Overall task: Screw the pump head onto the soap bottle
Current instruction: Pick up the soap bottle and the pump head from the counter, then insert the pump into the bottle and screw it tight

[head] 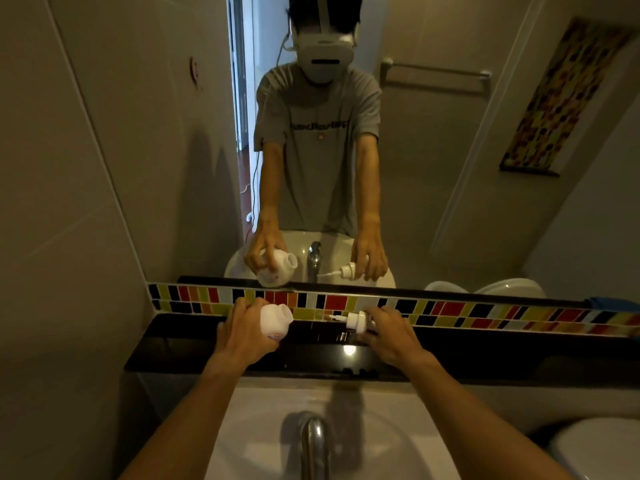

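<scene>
My left hand (244, 332) grips a white soap bottle (276, 320) above the black ledge, tilted so its open neck points right. My right hand (389, 332) holds the white pump head (356, 322) sideways, with its thin dip tube pointing left toward the bottle's mouth. A gap of roughly a hand's width separates the tube tip from the bottle opening. Both hands hover just in front of the coloured tile strip.
A glossy black ledge (311, 356) runs under a multicoloured tile strip (450, 311) and a large mirror (415, 168) reflecting the person. Below lies a white sink (263, 427) with a chrome tap (313, 441). A toilet (599, 448) sits at the lower right.
</scene>
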`<state>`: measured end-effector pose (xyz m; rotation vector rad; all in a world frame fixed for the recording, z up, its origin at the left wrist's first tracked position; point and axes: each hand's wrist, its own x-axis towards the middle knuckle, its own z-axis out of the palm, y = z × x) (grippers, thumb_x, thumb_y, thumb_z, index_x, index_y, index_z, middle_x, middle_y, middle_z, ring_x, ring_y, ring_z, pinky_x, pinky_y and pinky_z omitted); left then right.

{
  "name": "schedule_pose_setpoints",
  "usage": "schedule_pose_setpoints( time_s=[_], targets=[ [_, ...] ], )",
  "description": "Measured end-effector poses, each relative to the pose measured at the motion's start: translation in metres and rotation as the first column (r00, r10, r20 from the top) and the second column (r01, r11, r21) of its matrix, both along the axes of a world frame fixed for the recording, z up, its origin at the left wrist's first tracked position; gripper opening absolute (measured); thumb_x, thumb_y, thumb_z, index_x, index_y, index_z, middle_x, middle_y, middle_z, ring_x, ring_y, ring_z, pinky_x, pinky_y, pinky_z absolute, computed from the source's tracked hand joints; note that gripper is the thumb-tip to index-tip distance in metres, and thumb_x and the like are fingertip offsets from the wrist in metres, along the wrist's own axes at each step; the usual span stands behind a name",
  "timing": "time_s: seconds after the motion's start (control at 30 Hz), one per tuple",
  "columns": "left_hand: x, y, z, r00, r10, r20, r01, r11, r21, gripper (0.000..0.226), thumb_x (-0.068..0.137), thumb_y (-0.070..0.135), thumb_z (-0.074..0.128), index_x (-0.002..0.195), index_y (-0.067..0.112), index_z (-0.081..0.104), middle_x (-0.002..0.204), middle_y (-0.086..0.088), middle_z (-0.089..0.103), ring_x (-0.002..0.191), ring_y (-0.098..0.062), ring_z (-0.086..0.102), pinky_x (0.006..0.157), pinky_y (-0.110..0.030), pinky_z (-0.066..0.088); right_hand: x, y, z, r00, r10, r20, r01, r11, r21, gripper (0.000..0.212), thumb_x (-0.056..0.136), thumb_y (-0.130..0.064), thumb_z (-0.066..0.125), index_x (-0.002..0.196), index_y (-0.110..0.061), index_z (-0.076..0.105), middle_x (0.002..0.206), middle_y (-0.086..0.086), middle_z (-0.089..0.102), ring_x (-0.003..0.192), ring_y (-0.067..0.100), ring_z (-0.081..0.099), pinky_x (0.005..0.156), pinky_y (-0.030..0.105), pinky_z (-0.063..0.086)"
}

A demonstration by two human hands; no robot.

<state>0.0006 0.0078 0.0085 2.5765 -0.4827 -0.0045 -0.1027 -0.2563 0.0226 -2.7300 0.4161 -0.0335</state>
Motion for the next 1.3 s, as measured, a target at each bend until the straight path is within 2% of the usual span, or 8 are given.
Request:
schedule_pose_setpoints(
  time_s=[0.53, 0.73, 0.87, 0.93, 1.0, 1.1, 1.2, 1.3],
  targets=[
    [-0.061, -0.032, 0.068, 0.931, -0.207, 0.300, 0.181, 0.977, 0.113, 0.062, 0.064, 0.039, 0.075, 0.119, 0.033, 0.047, 0.121, 0.004, 0.053, 0.111, -0.018, 0.045, 0.091, -0.033, 0.043, -0.030, 0.042, 0.073, 0.976, 0.201, 0.079, -0.186, 0.969, -0.160, 0.060, 0.083, -0.037, 0.071, 0.139, -0.030, 0.050, 0.136, 0.004, 0.055, 0.127, 0.026, 0.050, 0.109, 0.042, 0.035],
    [-0.073, -0.044, 0.071, 0.933, -0.212, 0.289, 0.209, 0.977, 0.043, 0.065, 0.059, 0.041, 0.075, 0.117, 0.034, 0.046, 0.120, 0.007, 0.054, 0.109, -0.016, 0.046, 0.085, -0.031, 0.041, -0.033, 0.049, 0.085, 0.970, 0.236, 0.049, -0.226, 0.961, -0.161, 0.060, 0.083, -0.037, 0.069, 0.139, -0.028, 0.050, 0.136, 0.005, 0.054, 0.127, 0.027, 0.049, 0.108, 0.042, 0.032],
    [-0.074, -0.043, 0.071, 0.961, -0.206, 0.185, 0.236, 0.959, -0.156, 0.068, 0.051, 0.049, 0.080, 0.111, 0.036, 0.049, 0.111, 0.010, 0.057, 0.100, -0.012, 0.053, 0.081, -0.032, 0.053, -0.038, 0.050, 0.100, 0.971, 0.226, 0.078, -0.210, 0.962, -0.178, 0.073, 0.079, -0.051, 0.069, 0.143, -0.027, 0.047, 0.143, 0.005, 0.049, 0.134, 0.029, 0.044, 0.111, 0.046, 0.027],
    [-0.077, -0.042, 0.071, 0.971, -0.215, 0.104, 0.237, 0.919, -0.315, 0.067, 0.051, 0.051, 0.081, 0.109, 0.036, 0.051, 0.106, 0.013, 0.059, 0.094, -0.010, 0.059, 0.073, -0.025, 0.055, -0.042, 0.052, 0.109, 0.968, 0.188, 0.169, -0.178, 0.982, -0.068, 0.098, 0.069, -0.066, 0.069, 0.152, -0.029, 0.032, 0.154, 0.001, 0.039, 0.142, 0.024, 0.034, 0.117, 0.048, 0.022],
    [-0.081, -0.044, 0.073, 0.978, -0.209, 0.016, 0.193, 0.869, -0.455, 0.062, 0.053, 0.050, 0.082, 0.106, 0.037, 0.051, 0.100, 0.016, 0.060, 0.089, -0.008, 0.062, 0.065, -0.014, 0.050, -0.044, 0.056, 0.117, 0.931, -0.001, 0.365, -0.100, 0.961, 0.257, 0.091, 0.066, -0.073, 0.065, 0.145, -0.041, 0.032, 0.146, -0.013, 0.042, 0.136, 0.014, 0.038, 0.114, 0.041, 0.032],
    [-0.084, -0.050, 0.077, 0.974, -0.191, -0.123, 0.083, 0.802, -0.592, 0.060, 0.055, 0.040, 0.087, 0.104, 0.033, 0.054, 0.096, 0.010, 0.063, 0.084, -0.006, 0.063, 0.057, -0.011, 0.048, -0.040, 0.052, 0.118, 0.896, -0.287, 0.338, -0.063, 0.673, 0.737, 0.056, 0.087, -0.040, 0.063, 0.139, -0.026, 0.048, 0.134, 0.003, 0.057, 0.122, 0.023, 0.055, 0.093, 0.032, 0.048],
    [-0.086, -0.058, 0.080, 0.948, -0.232, -0.220, 0.033, 0.754, -0.656, 0.058, 0.059, 0.033, 0.087, 0.107, 0.026, 0.057, 0.100, 0.004, 0.066, 0.091, -0.014, 0.067, 0.066, -0.022, 0.057, -0.042, 0.054, 0.117, 0.970, -0.179, 0.166, -0.007, 0.659, 0.752, 0.046, 0.089, -0.015, 0.054, 0.135, -0.014, 0.055, 0.129, 0.009, 0.058, 0.112, 0.021, 0.058, 0.077, 0.026, 0.046],
    [-0.089, -0.064, 0.084, 0.931, -0.274, -0.241, 0.057, 0.762, -0.645, 0.063, 0.056, 0.040, 0.087, 0.110, 0.026, 0.057, 0.103, 0.003, 0.067, 0.094, -0.015, 0.067, 0.079, -0.034, 0.060, -0.040, 0.063, 0.117, 0.957, -0.204, 0.207, -0.064, 0.549, 0.833, 0.044, 0.080, -0.006, 0.056, 0.122, -0.013, 0.066, 0.114, 0.009, 0.068, 0.102, 0.025, 0.064, 0.077, 0.031, 0.052]
  ],
)
